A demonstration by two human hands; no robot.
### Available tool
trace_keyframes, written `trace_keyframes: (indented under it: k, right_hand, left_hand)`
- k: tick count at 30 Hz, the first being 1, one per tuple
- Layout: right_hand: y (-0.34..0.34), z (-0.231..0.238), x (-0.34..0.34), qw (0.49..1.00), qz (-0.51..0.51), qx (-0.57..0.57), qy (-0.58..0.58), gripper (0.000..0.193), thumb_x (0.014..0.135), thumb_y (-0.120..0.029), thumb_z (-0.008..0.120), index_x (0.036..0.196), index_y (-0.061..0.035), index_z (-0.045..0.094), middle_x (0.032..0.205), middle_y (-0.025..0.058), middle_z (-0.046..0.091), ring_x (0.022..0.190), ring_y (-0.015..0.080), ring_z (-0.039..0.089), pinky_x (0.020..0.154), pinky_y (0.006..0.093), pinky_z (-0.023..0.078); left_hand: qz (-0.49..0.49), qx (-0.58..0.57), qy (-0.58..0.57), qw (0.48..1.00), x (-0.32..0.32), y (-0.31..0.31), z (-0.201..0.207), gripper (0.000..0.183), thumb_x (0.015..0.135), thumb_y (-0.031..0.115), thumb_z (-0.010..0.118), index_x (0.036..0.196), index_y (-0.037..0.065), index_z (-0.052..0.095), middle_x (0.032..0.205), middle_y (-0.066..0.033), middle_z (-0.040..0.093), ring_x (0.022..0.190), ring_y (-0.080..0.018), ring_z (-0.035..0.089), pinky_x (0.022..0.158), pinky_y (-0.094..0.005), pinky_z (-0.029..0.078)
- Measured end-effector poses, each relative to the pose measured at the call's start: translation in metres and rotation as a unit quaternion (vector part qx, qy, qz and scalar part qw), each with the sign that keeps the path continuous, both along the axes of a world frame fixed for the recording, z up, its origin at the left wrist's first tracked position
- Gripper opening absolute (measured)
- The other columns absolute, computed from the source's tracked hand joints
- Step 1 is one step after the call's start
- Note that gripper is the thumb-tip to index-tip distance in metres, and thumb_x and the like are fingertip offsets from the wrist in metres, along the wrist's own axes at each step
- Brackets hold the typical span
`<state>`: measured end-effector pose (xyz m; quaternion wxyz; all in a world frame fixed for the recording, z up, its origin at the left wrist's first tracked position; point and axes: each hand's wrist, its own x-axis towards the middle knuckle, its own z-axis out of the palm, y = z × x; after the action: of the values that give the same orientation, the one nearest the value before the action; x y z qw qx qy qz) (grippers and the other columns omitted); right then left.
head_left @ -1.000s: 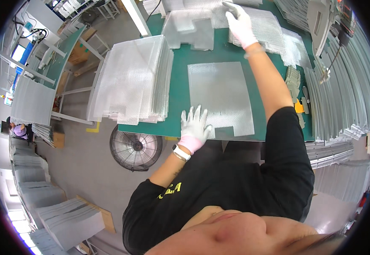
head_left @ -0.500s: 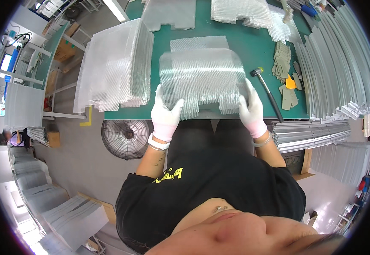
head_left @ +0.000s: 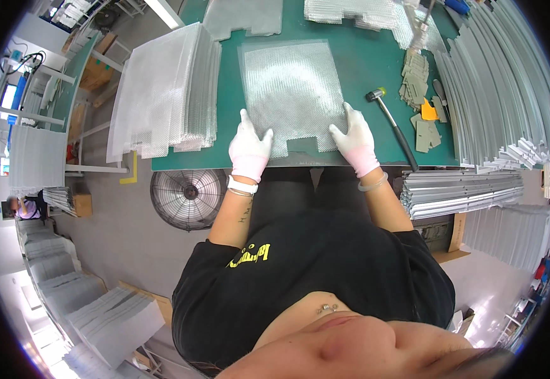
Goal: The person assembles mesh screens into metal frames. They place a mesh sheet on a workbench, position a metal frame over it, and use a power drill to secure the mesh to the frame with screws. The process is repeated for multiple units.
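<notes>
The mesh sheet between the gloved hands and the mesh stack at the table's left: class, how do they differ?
The mesh sheet looks thin; the mesh stack is thick, showing many layered edges. The sheet lies between the left hand and right hand; no hand touches the stack. The sheet sits near the picture's middle, the stack off to the left. Both are pale mesh.

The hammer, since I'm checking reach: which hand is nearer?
Right. The right hand is left of the hammer, by the right edge of the mesh sheet; the left hand is farther, by its left edge.
</notes>
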<state>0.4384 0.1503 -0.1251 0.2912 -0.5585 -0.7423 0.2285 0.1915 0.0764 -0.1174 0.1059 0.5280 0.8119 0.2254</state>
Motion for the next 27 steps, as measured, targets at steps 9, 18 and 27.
trace_keyframes:
  k: [9, 18, 27]
  right_hand:
    - [0.007, -0.009, 0.003, 0.995, 0.044, 0.085, 0.033, 0.057, 0.082, -0.027, 0.072, 0.129, 0.002, 0.058, 0.126, 0.0221, 0.061, 0.121, 0.0372, 0.056, 0.105, 0.0449, 0.044]
    - [0.005, 0.033, 0.004, 0.97, 0.112, 0.201, 0.076, 0.048, 0.082, -0.008, 0.072, 0.127, 0.0019, 0.059, 0.129, 0.02, 0.062, 0.12, 0.0343, 0.06, 0.103, 0.0414, 0.047]
    - [0.013, 0.027, 0.01, 0.699, 0.149, -0.139, 0.685, 0.068, 0.087, 0.002, 0.071, 0.149, -0.0038, 0.043, 0.153, 0.014, 0.043, 0.129, 0.0206, 0.052, 0.102, 0.0378, 0.053]
  left_hand:
    - [-0.023, 0.062, 0.025, 0.998, -0.008, 0.001, -0.016, 0.088, 0.086, 0.043, 0.072, 0.146, -0.01, 0.037, 0.132, -0.0287, 0.056, 0.121, -0.0425, 0.054, 0.105, -0.0467, 0.043]
    - [-0.02, 0.092, -0.035, 0.995, -0.011, 0.005, -0.037, 0.097, 0.084, 0.045, 0.073, 0.151, -0.009, 0.03, 0.149, -0.0292, 0.043, 0.135, -0.0428, 0.042, 0.115, -0.0475, 0.033]
    - [-0.066, 0.208, -0.283, 0.934, -0.017, -0.002, -0.026, 0.093, 0.091, 0.032, 0.072, 0.158, -0.002, 0.017, 0.156, -0.0258, 0.035, 0.138, -0.0358, 0.043, 0.114, -0.0467, 0.035]
